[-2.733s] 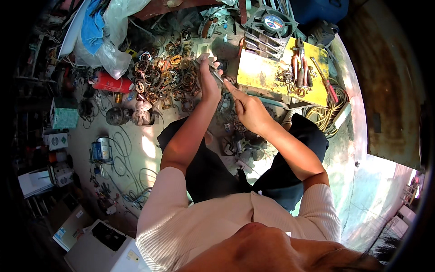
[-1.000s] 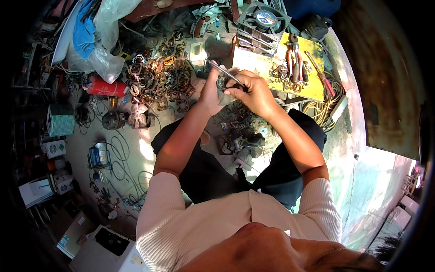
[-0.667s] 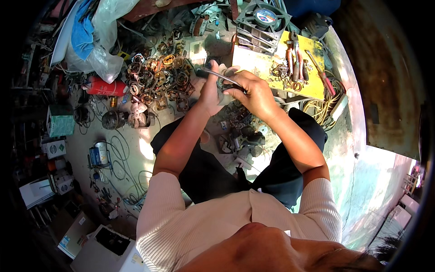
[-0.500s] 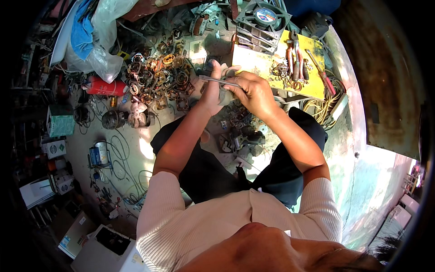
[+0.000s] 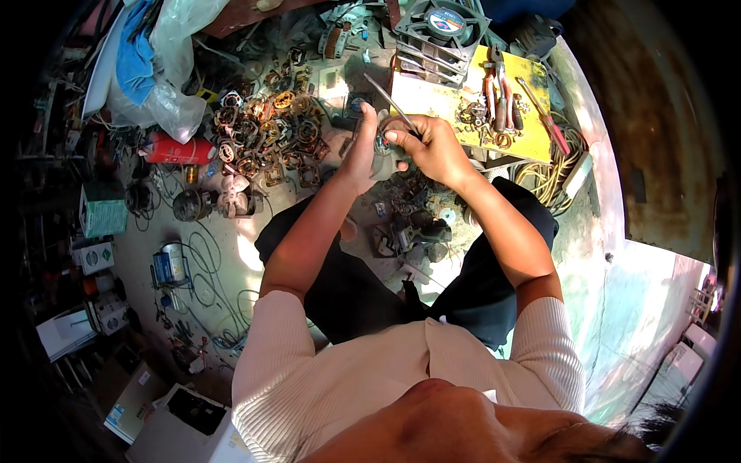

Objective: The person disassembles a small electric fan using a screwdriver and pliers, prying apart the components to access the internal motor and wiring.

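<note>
beyond the knees, in the head view, the person's two hands meet above the littered floor (image 5: 301,231), close together. the left hand (image 5: 360,154) is wrapped around a grey part (image 5: 382,166) with rounded lobes, its thumb up along the near side; fingers cover much of the part, so its full shape cannot be told. the right hand (image 5: 436,150) pinches a thin metal rod (image 5: 388,96) between thumb and fingers, the free end slanting up and to the left, past the left thumb; the other end is hidden in the hand. whether the rod touches the grey part cannot be told.

just to the right of the hands is a yellow board (image 5: 424,94), and on it lie pliers (image 5: 505,92), a red-handled screwdriver (image 5: 553,131) and a cluster of small metal bits (image 5: 472,113). a square fan (image 5: 444,27) rests at its far left corner. a coiled cable (image 5: 544,193) lies beside the board. left of the hands spreads a heap of copper-coloured rings (image 5: 270,127), with a red canister (image 5: 179,148) near it and a pale-bladed piece (image 5: 233,193) on the floor.
</note>
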{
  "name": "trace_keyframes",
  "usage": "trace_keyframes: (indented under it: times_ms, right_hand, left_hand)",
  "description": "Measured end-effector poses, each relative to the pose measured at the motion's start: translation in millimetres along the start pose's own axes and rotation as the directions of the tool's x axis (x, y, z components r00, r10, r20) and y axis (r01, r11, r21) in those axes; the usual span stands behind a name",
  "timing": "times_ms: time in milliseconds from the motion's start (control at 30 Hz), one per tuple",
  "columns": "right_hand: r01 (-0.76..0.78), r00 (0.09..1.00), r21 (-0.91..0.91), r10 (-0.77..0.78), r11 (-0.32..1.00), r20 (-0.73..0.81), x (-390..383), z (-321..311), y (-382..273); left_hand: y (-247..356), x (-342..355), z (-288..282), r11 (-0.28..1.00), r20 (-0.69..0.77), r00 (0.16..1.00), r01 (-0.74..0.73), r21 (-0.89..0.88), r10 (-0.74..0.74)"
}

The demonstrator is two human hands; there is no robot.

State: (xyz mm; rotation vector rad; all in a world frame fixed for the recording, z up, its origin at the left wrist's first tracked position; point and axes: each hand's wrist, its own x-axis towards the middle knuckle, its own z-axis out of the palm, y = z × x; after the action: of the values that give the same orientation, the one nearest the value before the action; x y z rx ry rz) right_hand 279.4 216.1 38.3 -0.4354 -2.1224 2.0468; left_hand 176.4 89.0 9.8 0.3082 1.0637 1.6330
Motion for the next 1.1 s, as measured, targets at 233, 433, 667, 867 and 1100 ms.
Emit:
trace_keyframes:
  times_ms: [233, 433, 667, 867, 1100]
  right_hand:
    - [-0.023, 0.999, 0.148, 0.03, 0.989, -0.042, 8.0, -1.5, 15.2]
    - [0.016, 0.999, 0.061, -0.018, 0.998, 0.031, 7.6, -5.6, 13.5]
    - [-0.049, 0.977, -0.042, 0.056, 0.998, 0.207, 2.6, -12.9, 9.2]
    - [-0.001, 0.979, -0.058, 0.013, 0.998, 0.205, -1.8, -8.7, 8.3]
    - [-0.037, 0.969, -0.045, 0.047, 0.998, 0.243, -7.9, -3.5, -4.5]
  left_hand:
    - [2.1, -0.6, 18.6, 0.976, -0.198, 0.966, -0.132, 0.171, 0.165]
    - [0.6, 2.1, 8.9, 0.778, -0.123, 0.894, -0.298, 0.553, 0.43]
    - [9.9, -8.9, 10.0, 0.827, -0.013, 0.987, -0.126, 0.548, 0.16]
    - [2.9, -5.5, 5.2, 0.97, 0.009, 0.994, -0.108, 0.22, 0.108]
    - [-1.4, -3.0, -10.5, 0.998, 0.006, 0.999, 0.032, 0.062, -0.033]
